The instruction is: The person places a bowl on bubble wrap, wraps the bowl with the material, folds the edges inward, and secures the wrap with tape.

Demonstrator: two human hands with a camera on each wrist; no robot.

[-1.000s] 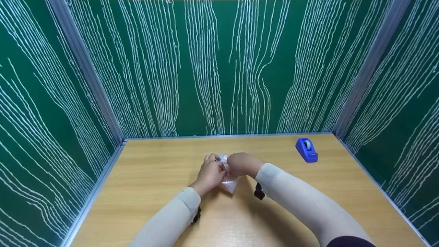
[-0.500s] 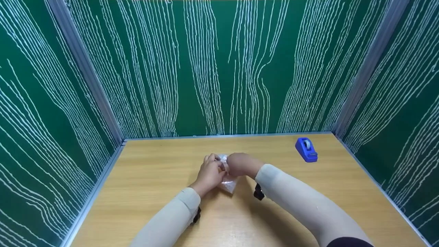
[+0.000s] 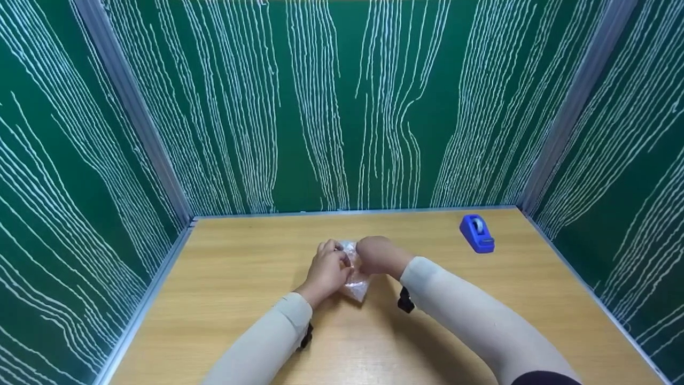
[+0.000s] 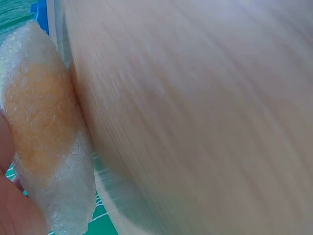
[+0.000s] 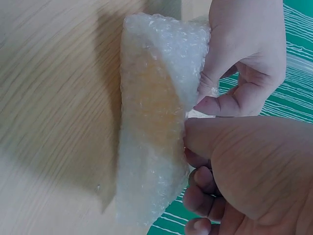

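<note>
A bubble-wrapped bundle (image 3: pixel 357 291) stands on the table between both hands, its clear wrap crossing an orange-tan thing inside whose kind is hidden. In the right wrist view the bundle (image 5: pixel 151 112) shows its long, flattened side. My left hand (image 3: pixel 327 271) pinches one edge of the wrap with thumb and fingers. At the same edge, my right hand (image 3: pixel 380 255) has its thumb against the wrap, with the fingers curled behind. From the left wrist, the bundle (image 4: pixel 44 117) fills the left side, with part of my hand beside it.
A blue tape dispenser (image 3: pixel 477 234) with a roll in it stands at the back right of the wooden table (image 3: pixel 240 278). Green walls (image 3: pixel 374 107) with white wavy lines close off the back and both sides.
My right hand has shifted slightly up and to the right, so a little more of the bundle shows between the hands. The left hand stays in place.
</note>
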